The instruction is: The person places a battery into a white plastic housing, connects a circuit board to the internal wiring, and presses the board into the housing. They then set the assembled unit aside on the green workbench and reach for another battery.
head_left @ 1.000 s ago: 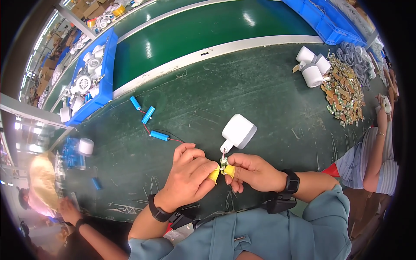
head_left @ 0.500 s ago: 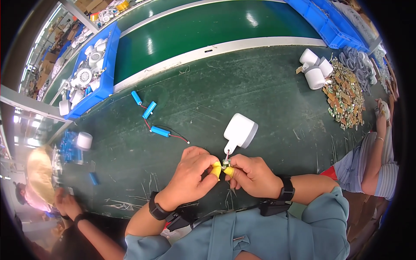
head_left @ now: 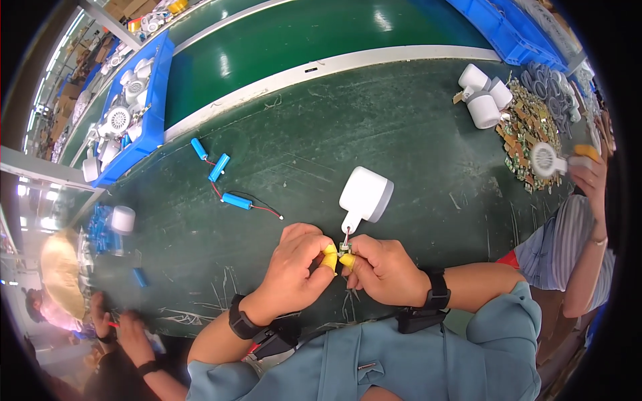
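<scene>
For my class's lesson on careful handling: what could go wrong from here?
The short wires joining the circuit board to the white housing might strain if the right hand pulls. The left hand could snag the small plug wired to the blue cells nearby.

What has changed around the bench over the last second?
At the right, a white part with a round grille now reaches leftward from a co-worker's hand over the pile of circuit boards. The battery lead's end, hidden at the left hand a second ago, now shows beyond it. The right hand still pinches the small circuit board; the white housing lies wired to it as before.
</scene>
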`<state>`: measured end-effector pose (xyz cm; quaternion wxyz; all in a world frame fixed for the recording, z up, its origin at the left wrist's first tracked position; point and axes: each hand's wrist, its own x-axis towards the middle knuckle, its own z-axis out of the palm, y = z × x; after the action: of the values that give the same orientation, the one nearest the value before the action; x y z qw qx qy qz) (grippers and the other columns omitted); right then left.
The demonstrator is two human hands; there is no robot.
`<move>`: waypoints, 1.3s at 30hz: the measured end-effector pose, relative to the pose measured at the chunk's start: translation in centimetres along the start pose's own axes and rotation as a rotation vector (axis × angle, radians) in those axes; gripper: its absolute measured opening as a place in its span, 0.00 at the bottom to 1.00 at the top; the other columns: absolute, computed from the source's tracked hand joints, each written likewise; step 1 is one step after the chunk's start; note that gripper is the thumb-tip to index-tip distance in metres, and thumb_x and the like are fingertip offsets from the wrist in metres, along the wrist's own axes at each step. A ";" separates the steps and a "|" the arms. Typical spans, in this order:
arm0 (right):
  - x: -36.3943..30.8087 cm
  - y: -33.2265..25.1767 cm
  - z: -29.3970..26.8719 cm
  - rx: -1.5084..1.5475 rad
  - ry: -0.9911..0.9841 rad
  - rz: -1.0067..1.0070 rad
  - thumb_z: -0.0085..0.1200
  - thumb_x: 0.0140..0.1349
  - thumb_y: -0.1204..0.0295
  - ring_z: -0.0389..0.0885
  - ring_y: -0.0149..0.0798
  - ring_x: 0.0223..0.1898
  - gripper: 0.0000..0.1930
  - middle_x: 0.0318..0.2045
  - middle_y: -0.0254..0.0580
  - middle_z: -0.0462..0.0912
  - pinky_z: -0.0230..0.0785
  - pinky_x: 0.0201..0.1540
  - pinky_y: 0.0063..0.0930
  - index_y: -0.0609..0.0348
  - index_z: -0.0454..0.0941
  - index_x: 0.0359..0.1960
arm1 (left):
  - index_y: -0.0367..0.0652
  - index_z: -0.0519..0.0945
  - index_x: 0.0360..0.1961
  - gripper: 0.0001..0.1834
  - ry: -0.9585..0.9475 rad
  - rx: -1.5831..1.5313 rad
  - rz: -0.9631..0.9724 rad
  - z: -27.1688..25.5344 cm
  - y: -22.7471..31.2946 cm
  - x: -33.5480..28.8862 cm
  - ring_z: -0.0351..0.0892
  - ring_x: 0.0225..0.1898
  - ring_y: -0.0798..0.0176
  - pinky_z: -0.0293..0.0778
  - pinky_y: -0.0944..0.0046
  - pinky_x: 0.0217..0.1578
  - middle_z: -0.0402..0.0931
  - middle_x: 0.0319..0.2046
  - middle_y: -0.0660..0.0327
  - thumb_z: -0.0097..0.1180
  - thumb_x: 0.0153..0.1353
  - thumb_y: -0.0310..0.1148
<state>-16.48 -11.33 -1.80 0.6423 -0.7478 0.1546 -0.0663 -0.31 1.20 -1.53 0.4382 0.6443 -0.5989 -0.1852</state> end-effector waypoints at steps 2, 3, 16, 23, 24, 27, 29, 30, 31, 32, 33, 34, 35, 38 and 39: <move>0.0 0.0 0.0 0.052 0.004 0.020 0.40 0.66 0.82 0.85 0.36 0.24 0.02 0.26 0.44 0.81 0.76 0.25 0.29 0.64 0.66 0.37 | 0.39 0.76 0.37 0.14 -0.007 -0.017 -0.011 0.0 0.2 0.1 0.75 0.37 0.52 0.70 0.56 0.42 0.74 0.30 0.57 0.56 0.46 0.20; -0.1 -0.2 0.0 0.048 0.011 -0.001 0.40 0.66 0.82 0.85 0.36 0.24 0.02 0.26 0.44 0.81 0.76 0.25 0.29 0.65 0.66 0.37 | 0.38 0.76 0.37 0.14 -0.008 -0.033 -0.021 0.0 0.3 0.2 0.75 0.37 0.52 0.71 0.56 0.41 0.74 0.30 0.57 0.55 0.45 0.20; 0.5 -0.1 -0.7 0.066 -0.087 0.012 0.41 0.68 0.82 0.86 0.34 0.31 0.06 0.32 0.43 0.82 0.81 0.30 0.25 0.67 0.69 0.43 | 0.39 0.75 0.38 0.15 -0.072 0.021 0.033 -1.1 -0.6 1.1 0.74 0.37 0.51 0.69 0.54 0.45 0.73 0.30 0.57 0.55 0.45 0.20; 0.8 0.0 -1.5 0.405 -0.272 0.203 0.37 0.73 0.78 0.85 0.36 0.39 0.12 0.41 0.47 0.82 0.81 0.40 0.27 0.69 0.70 0.51 | 0.39 0.75 0.38 0.14 -0.203 0.071 0.138 -2.3 -1.0 1.3 0.72 0.36 0.51 0.66 0.48 0.52 0.71 0.29 0.58 0.54 0.45 0.21; 0.9 0.0 -1.6 0.409 -0.264 0.199 0.37 0.73 0.78 0.85 0.36 0.39 0.12 0.41 0.47 0.82 0.81 0.40 0.27 0.69 0.70 0.51 | 0.39 0.75 0.37 0.14 -0.208 0.072 0.147 -2.2 -0.9 1.4 0.72 0.35 0.51 0.65 0.46 0.53 0.71 0.29 0.58 0.53 0.46 0.21; 1.4 0.2 -1.7 0.532 -0.299 0.291 0.38 0.73 0.76 0.85 0.35 0.40 0.11 0.41 0.46 0.82 0.80 0.42 0.26 0.68 0.72 0.50 | 0.38 0.75 0.37 0.14 -0.221 0.062 0.144 -2.1 -0.9 1.4 0.72 0.35 0.50 0.64 0.44 0.54 0.71 0.29 0.58 0.52 0.46 0.22; 1.4 -0.1 -1.9 0.522 -0.324 0.351 0.38 0.74 0.75 0.85 0.34 0.40 0.11 0.41 0.46 0.82 0.80 0.42 0.26 0.67 0.73 0.47 | 0.38 0.75 0.37 0.13 -0.255 0.054 0.140 -2.1 -0.8 1.5 0.72 0.36 0.50 0.64 0.44 0.54 0.71 0.29 0.58 0.52 0.46 0.22; 1.4 -0.1 -1.9 0.514 -0.310 0.339 0.39 0.73 0.75 0.86 0.35 0.40 0.11 0.39 0.46 0.83 0.80 0.41 0.26 0.68 0.73 0.45 | 0.38 0.75 0.37 0.13 -0.270 0.049 0.127 -2.1 -0.8 1.5 0.72 0.36 0.50 0.64 0.43 0.55 0.71 0.30 0.58 0.52 0.45 0.23; 1.4 -0.1 -1.9 0.527 -0.284 0.337 0.39 0.73 0.75 0.86 0.35 0.40 0.11 0.39 0.46 0.83 0.80 0.41 0.26 0.68 0.73 0.45 | 0.38 0.75 0.37 0.13 -0.296 0.041 0.140 -2.0 -0.7 1.7 0.72 0.36 0.50 0.64 0.43 0.55 0.71 0.30 0.58 0.52 0.45 0.23; 1.4 -0.3 -2.1 0.486 -0.291 0.322 0.39 0.72 0.75 0.86 0.35 0.39 0.10 0.39 0.47 0.83 0.80 0.40 0.26 0.68 0.73 0.45 | 0.38 0.75 0.36 0.13 -0.296 0.059 0.129 -2.0 -0.4 1.8 0.72 0.36 0.50 0.63 0.43 0.55 0.72 0.30 0.57 0.52 0.45 0.23; 1.3 -0.4 -2.2 0.445 -0.299 0.309 0.40 0.71 0.76 0.86 0.35 0.39 0.10 0.38 0.47 0.83 0.81 0.39 0.26 0.68 0.73 0.45 | 0.38 0.75 0.36 0.13 -0.297 0.077 0.119 -2.0 -0.2 1.9 0.72 0.36 0.50 0.63 0.43 0.56 0.72 0.31 0.56 0.53 0.45 0.23; 1.2 -0.3 -2.0 0.446 -0.261 0.252 0.36 0.67 0.78 0.86 0.36 0.33 0.11 0.36 0.51 0.83 0.80 0.34 0.27 0.71 0.72 0.40 | 0.38 0.75 0.35 0.12 -0.300 0.084 0.113 -1.9 -0.2 1.9 0.71 0.36 0.51 0.63 0.43 0.57 0.72 0.31 0.55 0.53 0.46 0.24; 1.3 -0.1 -2.0 0.456 -0.239 0.247 0.36 0.67 0.78 0.86 0.36 0.33 0.11 0.36 0.51 0.83 0.80 0.34 0.27 0.71 0.72 0.40 | 0.38 0.75 0.35 0.12 -0.321 0.082 0.125 -1.9 -0.1 1.9 0.71 0.36 0.51 0.63 0.43 0.57 0.72 0.31 0.55 0.53 0.46 0.24; 1.4 0.4 -2.1 0.425 -0.334 0.206 0.38 0.69 0.77 0.86 0.35 0.36 0.09 0.37 0.47 0.83 0.80 0.37 0.27 0.68 0.71 0.43 | 0.39 0.75 0.35 0.12 -0.321 0.086 0.090 -2.0 0.0 2.0 0.71 0.36 0.51 0.63 0.43 0.57 0.72 0.32 0.55 0.53 0.46 0.24; 1.3 0.4 -2.2 0.429 -0.323 0.200 0.38 0.69 0.77 0.86 0.35 0.36 0.09 0.37 0.47 0.83 0.80 0.37 0.27 0.68 0.71 0.43 | 0.39 0.75 0.36 0.12 -0.317 0.083 0.079 -2.1 0.1 2.0 0.72 0.36 0.51 0.64 0.44 0.56 0.72 0.32 0.56 0.54 0.46 0.24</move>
<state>-15.95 -13.92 -2.00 0.8056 -0.5765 0.1056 0.0864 1.64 0.08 0.22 0.3184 0.6005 -0.6923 -0.2423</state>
